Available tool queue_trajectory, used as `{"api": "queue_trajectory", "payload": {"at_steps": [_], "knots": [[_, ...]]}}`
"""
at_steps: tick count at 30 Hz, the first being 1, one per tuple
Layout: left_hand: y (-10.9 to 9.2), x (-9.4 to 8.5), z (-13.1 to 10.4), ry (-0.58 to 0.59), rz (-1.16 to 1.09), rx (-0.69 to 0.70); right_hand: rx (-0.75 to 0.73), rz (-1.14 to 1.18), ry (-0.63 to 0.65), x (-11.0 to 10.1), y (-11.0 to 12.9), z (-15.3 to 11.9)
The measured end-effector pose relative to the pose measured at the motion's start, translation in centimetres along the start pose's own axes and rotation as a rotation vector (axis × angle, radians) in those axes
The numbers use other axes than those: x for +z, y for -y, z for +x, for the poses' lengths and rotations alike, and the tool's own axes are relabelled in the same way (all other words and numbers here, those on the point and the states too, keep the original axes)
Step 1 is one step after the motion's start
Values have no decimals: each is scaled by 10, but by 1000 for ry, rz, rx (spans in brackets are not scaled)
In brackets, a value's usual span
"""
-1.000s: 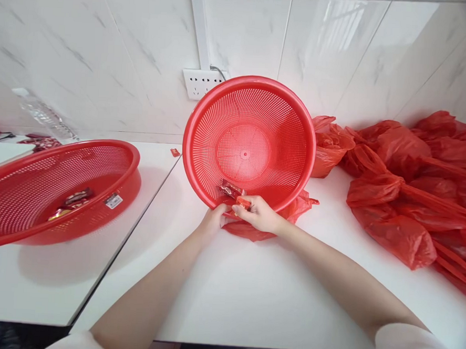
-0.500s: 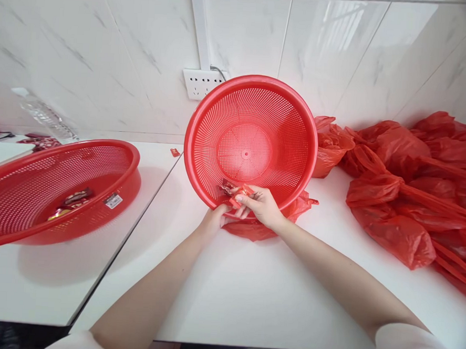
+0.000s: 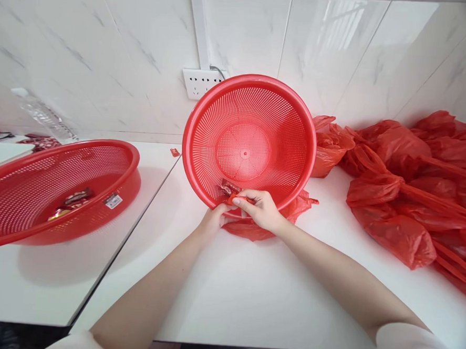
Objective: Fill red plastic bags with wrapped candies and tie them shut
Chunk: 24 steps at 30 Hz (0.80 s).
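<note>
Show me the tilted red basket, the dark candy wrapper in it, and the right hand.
tilted red basket (image 3: 245,154), head view, centre of its perforated base
dark candy wrapper (image 3: 227,187), head view, its middle
right hand (image 3: 260,210), head view, back of hand

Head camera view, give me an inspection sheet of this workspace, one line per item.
Surface: white table, a second white table at left.
Job's things: red perforated basket tilted toward the camera; dark-wrapped candy inside at its low edge; small red wrapped piece in the fingers.
Clutter: red plastic bags at right, one red bag under the basket; second red basket with candies at left.
Hands: left hand on the basket's lower rim; right hand pinching the red piece.
Cables: one at the wall socket.
Surroundings: white marble-look wall tiles.
</note>
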<state>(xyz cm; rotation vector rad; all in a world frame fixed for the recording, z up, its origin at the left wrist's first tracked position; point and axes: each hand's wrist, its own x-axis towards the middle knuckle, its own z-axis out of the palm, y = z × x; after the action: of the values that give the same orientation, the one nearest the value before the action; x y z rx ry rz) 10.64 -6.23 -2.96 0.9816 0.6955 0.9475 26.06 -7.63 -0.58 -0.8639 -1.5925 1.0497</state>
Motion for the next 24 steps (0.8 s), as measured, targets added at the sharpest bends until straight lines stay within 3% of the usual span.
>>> {"api": "queue_trajectory", "payload": {"at_steps": [6, 10, 14, 19, 24], "knots": [[-2, -2, 1, -69, -12, -4, -83, -125, 20, 3, 12, -5], [-5, -5, 3, -149, -49, 36, 27, -35, -102, -12, 12, 0], [-10, -6, 5, -276, -113, 122, 55, -171, -162, -31, 7, 7], [-15, -7, 4, -428, -157, 189, -110, -546, -304, -38, -3, 11], [-13, 0, 1, -352, -161, 200, -281, -705, -275, -33, -4, 10]]}}
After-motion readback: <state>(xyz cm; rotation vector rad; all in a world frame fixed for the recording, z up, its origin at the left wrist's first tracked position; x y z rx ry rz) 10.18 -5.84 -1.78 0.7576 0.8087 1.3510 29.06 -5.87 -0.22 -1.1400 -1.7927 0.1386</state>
